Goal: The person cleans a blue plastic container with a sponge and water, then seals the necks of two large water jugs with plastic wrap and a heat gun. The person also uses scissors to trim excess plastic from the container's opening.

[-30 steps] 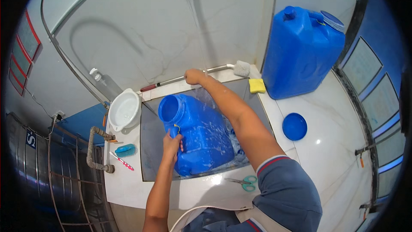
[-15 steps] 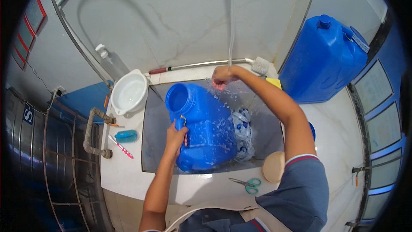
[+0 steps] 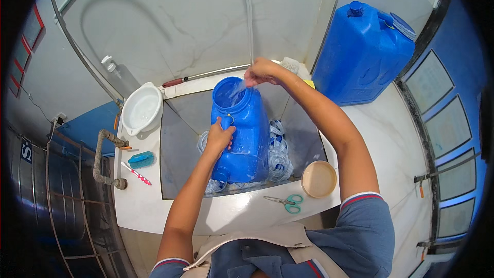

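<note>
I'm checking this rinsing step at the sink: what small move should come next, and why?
Probably hold the blue jug steady a little longer. The left hand grips its handle, the right hand sits at its open mouth, and a thin water stream falls there, so the jug seems to be filling.

A: What's the person wearing, lower frame?
B: Blue-grey short-sleeved shirt, red-and-white striped cuffs on both sleeves. Beige apron bib at bottom centre. Left hand [image 3: 220,138] and right hand [image 3: 261,70] bare.
</note>
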`<state>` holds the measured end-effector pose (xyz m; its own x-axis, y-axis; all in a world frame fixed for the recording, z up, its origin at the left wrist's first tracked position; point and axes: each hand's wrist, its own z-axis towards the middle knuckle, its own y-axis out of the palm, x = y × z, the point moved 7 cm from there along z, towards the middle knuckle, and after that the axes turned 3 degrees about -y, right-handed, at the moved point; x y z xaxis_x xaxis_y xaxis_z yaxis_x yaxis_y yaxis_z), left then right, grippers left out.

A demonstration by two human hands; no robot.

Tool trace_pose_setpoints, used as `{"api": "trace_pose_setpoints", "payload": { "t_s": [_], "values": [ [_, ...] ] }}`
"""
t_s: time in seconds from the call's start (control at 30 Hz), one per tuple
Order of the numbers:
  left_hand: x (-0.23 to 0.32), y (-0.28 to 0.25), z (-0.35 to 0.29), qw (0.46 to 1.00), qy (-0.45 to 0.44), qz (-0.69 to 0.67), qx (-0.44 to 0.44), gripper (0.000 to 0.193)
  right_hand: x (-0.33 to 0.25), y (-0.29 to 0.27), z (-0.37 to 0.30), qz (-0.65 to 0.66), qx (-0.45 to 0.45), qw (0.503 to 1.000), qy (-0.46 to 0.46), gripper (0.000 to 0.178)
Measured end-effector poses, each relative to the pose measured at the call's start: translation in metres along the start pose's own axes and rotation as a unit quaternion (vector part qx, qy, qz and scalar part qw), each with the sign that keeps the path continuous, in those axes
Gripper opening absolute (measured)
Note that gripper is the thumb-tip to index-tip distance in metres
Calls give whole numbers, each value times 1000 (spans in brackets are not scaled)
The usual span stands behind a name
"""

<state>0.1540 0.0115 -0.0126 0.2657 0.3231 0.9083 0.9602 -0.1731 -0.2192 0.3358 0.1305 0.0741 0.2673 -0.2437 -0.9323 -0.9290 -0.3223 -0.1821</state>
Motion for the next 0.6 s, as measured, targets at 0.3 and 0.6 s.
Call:
{"api": "trace_pose_setpoints", "payload": {
  "t_s": [0.3, 0.6],
  "values": [
    [3, -14, 8, 874, 315, 361, 85, 54, -17, 4, -2, 33, -15, 999, 0, 16],
    [70, 40, -4, 733, 341, 507, 298, 31, -21, 3, -12, -26, 9, 1000, 4, 15]
  ]
}}
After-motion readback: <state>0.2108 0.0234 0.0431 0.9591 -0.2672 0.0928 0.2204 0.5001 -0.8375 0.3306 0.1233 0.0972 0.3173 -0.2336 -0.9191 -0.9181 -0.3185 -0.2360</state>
